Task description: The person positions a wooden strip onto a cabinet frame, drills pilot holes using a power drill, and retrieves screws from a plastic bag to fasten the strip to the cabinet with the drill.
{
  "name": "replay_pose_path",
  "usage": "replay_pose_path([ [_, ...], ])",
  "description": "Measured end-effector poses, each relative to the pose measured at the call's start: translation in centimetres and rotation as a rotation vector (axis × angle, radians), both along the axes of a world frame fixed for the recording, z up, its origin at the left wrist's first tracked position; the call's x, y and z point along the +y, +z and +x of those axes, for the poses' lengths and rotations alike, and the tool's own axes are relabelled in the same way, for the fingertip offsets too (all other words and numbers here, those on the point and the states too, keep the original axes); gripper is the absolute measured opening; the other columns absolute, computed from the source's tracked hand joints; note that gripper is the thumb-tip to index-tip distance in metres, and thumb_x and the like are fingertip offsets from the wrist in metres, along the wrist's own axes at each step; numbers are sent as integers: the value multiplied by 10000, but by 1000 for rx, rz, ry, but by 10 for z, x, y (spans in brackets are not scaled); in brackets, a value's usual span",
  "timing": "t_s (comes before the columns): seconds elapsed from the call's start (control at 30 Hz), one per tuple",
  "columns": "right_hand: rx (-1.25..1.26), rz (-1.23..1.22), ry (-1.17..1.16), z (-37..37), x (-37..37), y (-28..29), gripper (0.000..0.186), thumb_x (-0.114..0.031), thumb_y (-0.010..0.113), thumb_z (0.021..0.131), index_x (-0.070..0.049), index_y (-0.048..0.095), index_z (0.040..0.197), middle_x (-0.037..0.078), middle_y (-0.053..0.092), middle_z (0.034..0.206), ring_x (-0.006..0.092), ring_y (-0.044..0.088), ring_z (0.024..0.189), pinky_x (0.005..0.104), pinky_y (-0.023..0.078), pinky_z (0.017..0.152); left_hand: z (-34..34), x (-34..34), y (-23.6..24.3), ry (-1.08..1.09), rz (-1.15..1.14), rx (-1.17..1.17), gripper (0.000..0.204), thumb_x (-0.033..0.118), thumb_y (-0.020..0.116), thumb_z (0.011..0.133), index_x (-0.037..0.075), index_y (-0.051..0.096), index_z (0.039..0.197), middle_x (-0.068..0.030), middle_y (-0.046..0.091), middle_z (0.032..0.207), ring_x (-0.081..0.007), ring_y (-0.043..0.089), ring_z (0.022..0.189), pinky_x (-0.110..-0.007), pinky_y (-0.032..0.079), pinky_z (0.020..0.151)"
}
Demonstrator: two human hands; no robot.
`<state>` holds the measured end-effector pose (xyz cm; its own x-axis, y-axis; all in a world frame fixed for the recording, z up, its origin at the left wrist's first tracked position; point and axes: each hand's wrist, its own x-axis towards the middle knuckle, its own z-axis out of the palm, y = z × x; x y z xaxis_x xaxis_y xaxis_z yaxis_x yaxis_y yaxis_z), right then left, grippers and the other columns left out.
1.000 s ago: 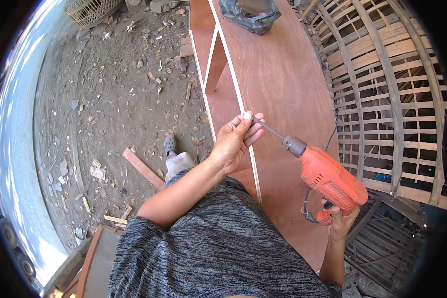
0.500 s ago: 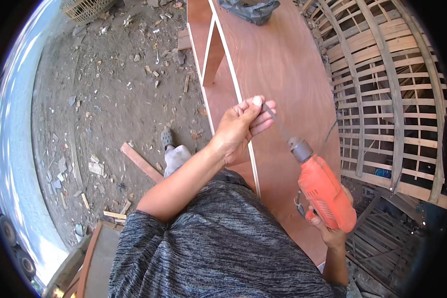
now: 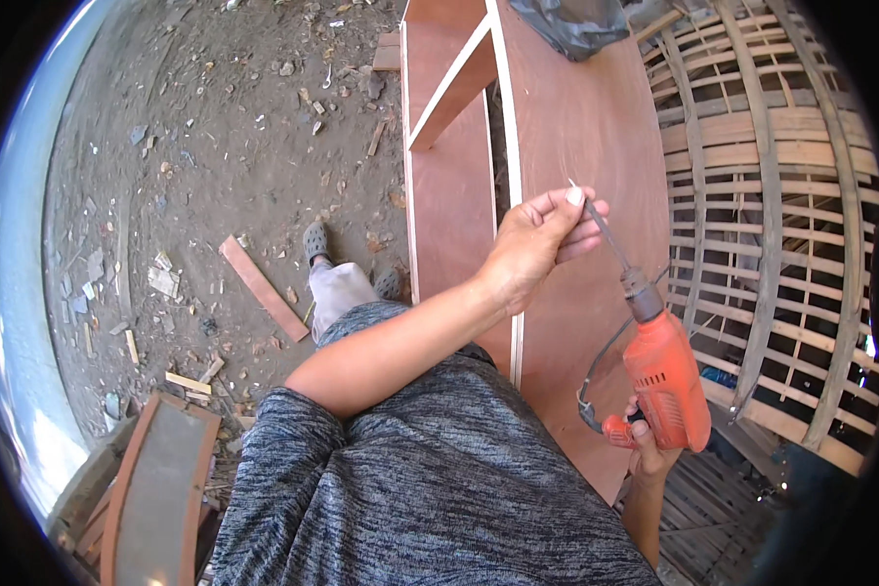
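An orange power drill (image 3: 666,376) is gripped by its handle in my right hand (image 3: 647,454), its nose tilted up and to the left. From the dark chuck runs a long thin bit (image 3: 611,236). The far end of that bit is pinched between the thumb and fingers of my left hand (image 3: 542,239). A tiny pale point sticks out past the fingertips, too small to name. Both hands are above a reddish plywood panel (image 3: 586,127) with pale edging, part of a box-like cabinet with a crosspiece (image 3: 459,78).
A dark plastic bag (image 3: 576,27) lies on the panel's far end. The drill's cord (image 3: 604,356) hangs over the panel. On the right stands a bamboo slat lattice (image 3: 772,195). Dirt ground with scraps and a wooden strip (image 3: 262,288) is at left; a framed board (image 3: 156,488) is at lower left.
Both hands and the drill appear farther right, the drill more upright. The view has shifted too, and more of the framed board shows. The pinch and grip are unchanged.
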<state>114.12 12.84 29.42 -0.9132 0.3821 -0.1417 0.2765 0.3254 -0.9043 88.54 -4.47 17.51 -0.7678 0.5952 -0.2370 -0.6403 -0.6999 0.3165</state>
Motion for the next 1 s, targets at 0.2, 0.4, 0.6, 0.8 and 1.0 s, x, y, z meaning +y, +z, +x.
replay_pose_path([
  [0.2,9,-8,-36,-4,-14,1,594,-102,734,818,24,450,1323,158,601,1080,210,620,909,325,541,746,3,-10,-2,2,26,-35,286,267,554,1013,57,602,1201,-51,690,1108,-75,670,904,-266,581,883],
  [0.4,11,14,-134,-17,-34,8,453,-110,739,796,35,561,1187,136,630,988,203,622,858,336,520,766,-1,-15,-5,-15,11,0,294,271,555,1014,59,604,1211,-44,688,1116,-71,667,906,-265,576,890],
  [0.6,-22,22,-51,-10,-15,3,597,-138,736,829,30,448,1325,162,592,1081,222,620,920,327,548,716,-7,-18,-6,-40,-23,35,312,281,545,1019,50,597,1221,-46,684,1122,-76,667,932,-274,569,910],
  [0.8,-15,36,-107,-3,-10,4,612,-150,747,831,31,451,1335,174,593,1113,228,623,940,332,554,736,20,-38,-85,46,-377,77,456,426,629,961,65,591,1236,-3,646,917,-113,635,816,-244,516,828],
  [1.0,-79,10,-140,-20,-14,8,597,-132,737,838,37,450,1333,174,595,1124,233,622,961,341,560,755,43,4,-173,-249,-404,-50,879,783,440,873,56,477,1367,-130,521,1297,-234,486,1204,-442,409,1006],
])
